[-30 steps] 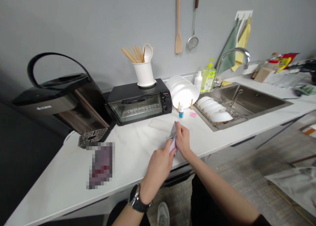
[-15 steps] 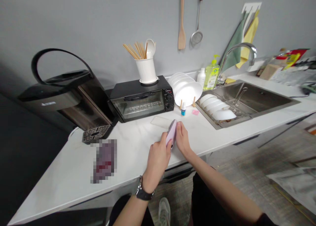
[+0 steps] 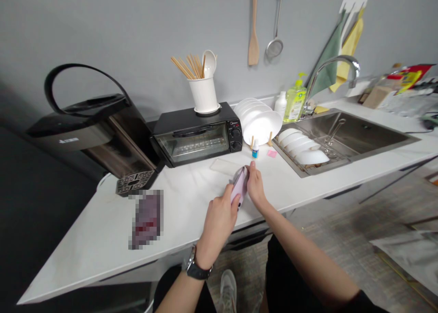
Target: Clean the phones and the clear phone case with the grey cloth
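Note:
My left hand [image 3: 221, 212] is closed round the lower part of a pale purple phone [image 3: 240, 187], which is tilted just above the counter. At the phone's upper right corner, the fingers of my right hand [image 3: 256, 185] are pinched together, thumb up. A thin greyish edge shows along the phone's top; what it is I cannot make out. Behind the phone a clear flat rectangular piece [image 3: 224, 166] lies on the counter. Just beyond my right hand stand a small white-and-blue bottle [image 3: 255, 150] and a pink slip [image 3: 272, 153].
A black toaster oven [image 3: 198, 137] carries a white utensil holder [image 3: 204, 95]. White plates [image 3: 263, 127] stand in a rack beside the sink [image 3: 369, 135]. A black drinks machine [image 3: 99, 135] and a blurred-out purple item [image 3: 148, 219] are on the left of the white counter [image 3: 191, 203].
The phone has turned a little, showing more of its pale purple face. My right hand has shifted slightly up and right at its top corner. The view has moved slightly.

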Tool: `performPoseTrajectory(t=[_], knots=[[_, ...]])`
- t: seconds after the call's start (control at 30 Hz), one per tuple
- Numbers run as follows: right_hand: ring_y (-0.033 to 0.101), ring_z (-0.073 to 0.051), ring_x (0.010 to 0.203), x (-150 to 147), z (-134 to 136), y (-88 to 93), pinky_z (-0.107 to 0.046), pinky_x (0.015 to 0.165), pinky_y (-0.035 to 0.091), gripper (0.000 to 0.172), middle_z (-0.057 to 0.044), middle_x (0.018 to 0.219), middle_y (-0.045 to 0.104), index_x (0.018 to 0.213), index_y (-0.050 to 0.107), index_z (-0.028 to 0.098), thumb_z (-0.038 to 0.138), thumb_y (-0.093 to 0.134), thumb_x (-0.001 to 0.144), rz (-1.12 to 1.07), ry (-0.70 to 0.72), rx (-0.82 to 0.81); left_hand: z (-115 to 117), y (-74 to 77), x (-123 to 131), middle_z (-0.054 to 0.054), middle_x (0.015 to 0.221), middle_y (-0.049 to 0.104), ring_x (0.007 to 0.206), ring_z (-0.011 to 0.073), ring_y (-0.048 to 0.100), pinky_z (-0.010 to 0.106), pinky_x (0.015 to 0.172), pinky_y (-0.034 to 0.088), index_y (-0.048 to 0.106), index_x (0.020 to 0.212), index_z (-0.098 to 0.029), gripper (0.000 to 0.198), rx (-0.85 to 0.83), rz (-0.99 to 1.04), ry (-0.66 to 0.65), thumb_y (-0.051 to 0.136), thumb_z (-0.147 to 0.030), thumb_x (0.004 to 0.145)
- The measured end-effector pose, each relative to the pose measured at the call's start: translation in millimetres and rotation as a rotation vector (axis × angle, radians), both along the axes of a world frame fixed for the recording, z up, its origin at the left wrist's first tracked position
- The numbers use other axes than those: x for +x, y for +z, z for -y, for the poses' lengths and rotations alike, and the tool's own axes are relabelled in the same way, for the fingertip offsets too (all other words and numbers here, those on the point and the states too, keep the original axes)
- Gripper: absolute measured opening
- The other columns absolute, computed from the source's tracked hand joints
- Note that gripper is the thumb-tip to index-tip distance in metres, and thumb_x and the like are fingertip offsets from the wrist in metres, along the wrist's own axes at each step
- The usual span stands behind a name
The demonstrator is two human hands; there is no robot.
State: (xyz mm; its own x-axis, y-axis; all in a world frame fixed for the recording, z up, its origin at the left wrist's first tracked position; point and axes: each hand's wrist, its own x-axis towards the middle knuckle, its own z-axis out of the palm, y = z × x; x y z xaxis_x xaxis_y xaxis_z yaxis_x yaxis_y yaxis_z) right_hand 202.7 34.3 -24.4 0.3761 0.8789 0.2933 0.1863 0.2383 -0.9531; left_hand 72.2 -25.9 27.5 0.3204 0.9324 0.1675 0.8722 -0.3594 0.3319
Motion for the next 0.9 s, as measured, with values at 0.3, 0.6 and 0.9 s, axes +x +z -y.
performPoseTrajectory(t=[0.3,0.6,0.9], knots=[[0.057,-0.027,0.127,-3,13,-8.1,-0.046,0.106,0.046,0.037,-0.014,0.136,0.063,0.131,0.062,0.022,0.041,0.04,0.108,0.24,-0.032,0.341,-5,-1.3,1,0.008,0.08,0.076,0.072,0.0295,0.075,0.029,0.058,0.039,0.057,0.116,-0.019,0.02,0.043,0.013,0.089,0.045,-0.033,0.108],[0.061,-0.025,0.094,9,-7,7.4,-0.039,0.085,0.047,0.044,-0.008,0.096,0.066,0.097,0.06,0.022,0.054,0.032,0.107,0.183,-0.087,0.193,-3,0.4,14,0.007,0.083,0.076,0.075,0.0284,0.075,0.03,0.062,0.042,0.057,0.116,-0.021,0.016,0.007,0.046,0.039,0.046,-0.025,0.106],[0.056,-0.022,0.075,13,-16,13.9,-0.034,0.072,0.042,0.049,-0.003,0.074,0.059,0.077,0.05,0.024,0.057,0.028,0.107,0.178,-0.103,0.124,-4,7.1,15,0.007,0.084,0.076,0.075,0.0283,0.075,0.03,0.063,0.044,0.057,0.116,-0.021,0.017,0.006,0.06,0.019,0.045,-0.028,0.106]])
